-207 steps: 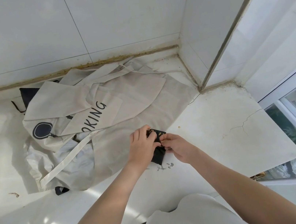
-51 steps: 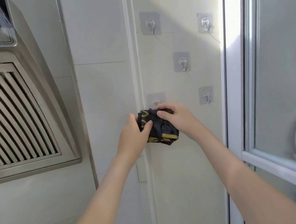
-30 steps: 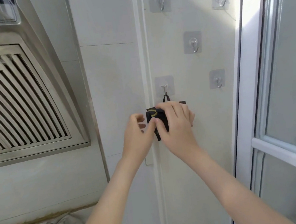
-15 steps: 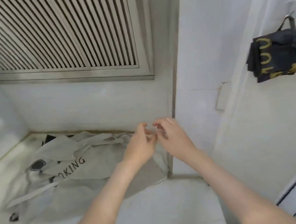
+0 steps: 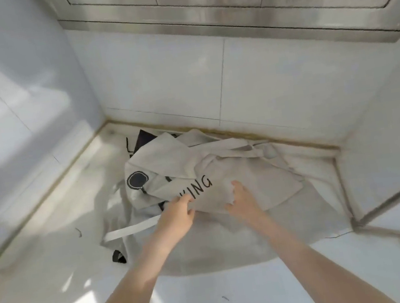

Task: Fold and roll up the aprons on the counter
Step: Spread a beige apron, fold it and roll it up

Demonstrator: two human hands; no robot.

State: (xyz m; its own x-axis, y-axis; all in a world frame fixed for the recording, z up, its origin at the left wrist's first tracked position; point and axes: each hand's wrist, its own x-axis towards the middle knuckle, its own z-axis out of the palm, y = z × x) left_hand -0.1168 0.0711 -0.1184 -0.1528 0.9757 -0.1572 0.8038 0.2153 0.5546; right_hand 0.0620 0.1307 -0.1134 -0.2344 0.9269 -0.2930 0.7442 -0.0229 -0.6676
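A crumpled beige apron [image 5: 250, 182] with black lettering lies on the white table [image 5: 58, 289] in the tiled corner. The left hand [image 5: 177, 215] meets its folded edge by the letters, but blur hides whether the fingers pinch it. The right hand [image 5: 241, 203], fingers spread and relaxed, is over the cloth beside it.

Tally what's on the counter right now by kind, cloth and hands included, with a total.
Beige apron heap: 1 (how many aprons it holds cannot be told)
Dark cloth bits peeking from under it: 2, at the back and front left
White strap: 1
Hands at the heap: 2, left hand and right hand
Total: 6
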